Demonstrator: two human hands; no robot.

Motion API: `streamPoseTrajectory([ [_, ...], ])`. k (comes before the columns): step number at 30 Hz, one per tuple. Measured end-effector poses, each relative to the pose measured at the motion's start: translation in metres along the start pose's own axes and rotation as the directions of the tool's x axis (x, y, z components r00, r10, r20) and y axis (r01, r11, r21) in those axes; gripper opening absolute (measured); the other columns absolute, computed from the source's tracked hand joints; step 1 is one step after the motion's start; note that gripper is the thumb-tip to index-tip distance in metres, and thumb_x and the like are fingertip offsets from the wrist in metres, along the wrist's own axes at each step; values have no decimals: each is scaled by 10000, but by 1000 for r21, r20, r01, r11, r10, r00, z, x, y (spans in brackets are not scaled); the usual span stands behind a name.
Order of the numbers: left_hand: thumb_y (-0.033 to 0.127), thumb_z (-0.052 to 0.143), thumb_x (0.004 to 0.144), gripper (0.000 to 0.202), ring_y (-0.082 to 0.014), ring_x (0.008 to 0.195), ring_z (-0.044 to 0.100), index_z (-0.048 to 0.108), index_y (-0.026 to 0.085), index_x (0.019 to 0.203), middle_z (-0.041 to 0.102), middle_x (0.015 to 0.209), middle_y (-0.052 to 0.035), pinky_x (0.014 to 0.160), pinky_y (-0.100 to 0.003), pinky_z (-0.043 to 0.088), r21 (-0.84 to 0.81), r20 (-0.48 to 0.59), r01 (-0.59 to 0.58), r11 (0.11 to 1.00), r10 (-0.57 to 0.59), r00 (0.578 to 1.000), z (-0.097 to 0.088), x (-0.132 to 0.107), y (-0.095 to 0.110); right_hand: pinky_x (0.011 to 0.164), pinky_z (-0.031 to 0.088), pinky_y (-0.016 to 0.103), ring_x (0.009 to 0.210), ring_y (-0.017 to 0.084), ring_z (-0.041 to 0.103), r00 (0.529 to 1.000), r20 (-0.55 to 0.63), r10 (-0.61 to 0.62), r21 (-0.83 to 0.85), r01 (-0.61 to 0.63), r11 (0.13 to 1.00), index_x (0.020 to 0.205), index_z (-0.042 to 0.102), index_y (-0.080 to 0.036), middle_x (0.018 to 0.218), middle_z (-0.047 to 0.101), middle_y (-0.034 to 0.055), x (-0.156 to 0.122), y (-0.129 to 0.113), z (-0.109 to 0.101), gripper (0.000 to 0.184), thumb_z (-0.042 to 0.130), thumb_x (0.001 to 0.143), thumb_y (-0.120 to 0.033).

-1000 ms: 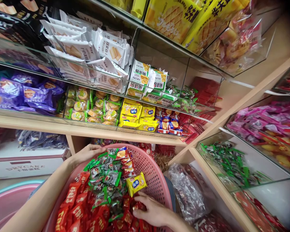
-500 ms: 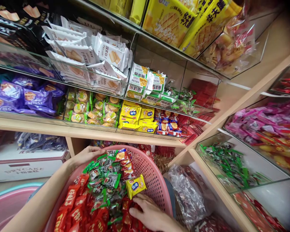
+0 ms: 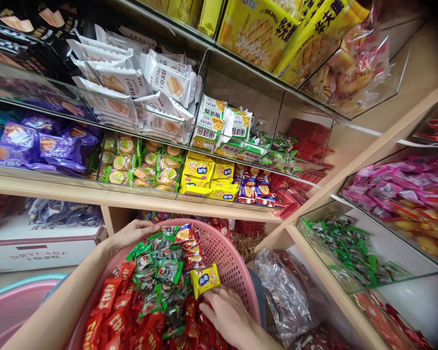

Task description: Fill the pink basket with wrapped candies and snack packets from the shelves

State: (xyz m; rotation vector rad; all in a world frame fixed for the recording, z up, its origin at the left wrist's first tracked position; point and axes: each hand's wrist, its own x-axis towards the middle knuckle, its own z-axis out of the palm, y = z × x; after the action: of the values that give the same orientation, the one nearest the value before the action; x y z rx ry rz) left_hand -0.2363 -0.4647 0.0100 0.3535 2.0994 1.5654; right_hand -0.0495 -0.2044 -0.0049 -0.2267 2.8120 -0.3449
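A pink plastic basket (image 3: 230,262) full of wrapped snacks sits in front of me at the bottom of the view. My left hand (image 3: 133,232) grips its far left rim, fingers curled over the edge. My right hand (image 3: 224,311) lies among the red packets (image 3: 111,311) at the basket's near right, fingers bent down into them, just below a yellow packet (image 3: 205,279). What the fingers hold, if anything, is hidden. Green-wrapped candies (image 3: 156,272) are heaped in the basket's middle.
Glass-fronted shelf bins ahead hold purple packets (image 3: 44,146), round biscuits (image 3: 142,167), yellow packets (image 3: 208,177) and white cracker packs (image 3: 131,87). Bins at the right hold green candies (image 3: 346,248) and pink sweets (image 3: 401,184). A clear bag (image 3: 282,291) and a white box (image 3: 29,248) sit low.
My right hand has slid up through the red packets toward the yellow packet. My left hand keeps its hold on the basket rim.
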Motion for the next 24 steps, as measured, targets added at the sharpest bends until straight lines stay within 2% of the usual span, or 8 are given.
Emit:
streamPoseTrajectory([
  [3,614,582,625,485,-128,569,466,624,142,728,580,620,2,540,-222,336,2,1,2,1000,-2,1000,1,0,0,865,389,370,988,235,505,991,-63,-114,-149,104,983,931,603,-204,994,587,76,11,-5,-3,294,315,873,-199],
  [6,608,589,622,465,-114,539,437,613,149,694,551,575,24,522,-213,313,-16,1,-1,1000,1,1000,1,1,0,836,406,388,956,233,483,968,-91,-235,-271,203,941,920,594,-200,971,552,83,26,-9,-1,283,338,837,-113],
  [9,586,610,613,435,-112,542,438,618,154,666,559,571,30,531,-210,312,-38,-3,5,999,-5,1000,1,1,0,835,412,421,955,238,477,971,-63,-231,-294,203,934,915,599,-189,961,547,95,38,-10,5,277,348,832,-105],
  [12,567,614,621,409,-111,553,444,630,161,671,570,576,32,540,-207,312,-49,0,9,999,-9,1000,1,0,1,920,360,449,1065,242,442,978,-14,-208,-275,196,941,953,604,-178,1074,533,110,43,-9,11,315,330,833,-79],
  [15,574,610,620,417,-108,553,437,630,161,674,563,582,32,535,-205,307,-43,-9,5,999,-6,1000,1,-1,2,967,322,441,1135,248,407,980,-18,-200,-289,186,939,986,605,-163,1176,496,120,44,-6,13,331,326,837,-67],
  [24,609,582,625,470,-118,545,430,608,145,688,549,588,13,529,-220,308,-31,6,-14,999,14,1000,1,0,-1,893,387,427,1005,244,477,970,-83,-230,-360,186,914,975,590,-207,1024,541,86,39,7,16,265,364,856,-136],
])
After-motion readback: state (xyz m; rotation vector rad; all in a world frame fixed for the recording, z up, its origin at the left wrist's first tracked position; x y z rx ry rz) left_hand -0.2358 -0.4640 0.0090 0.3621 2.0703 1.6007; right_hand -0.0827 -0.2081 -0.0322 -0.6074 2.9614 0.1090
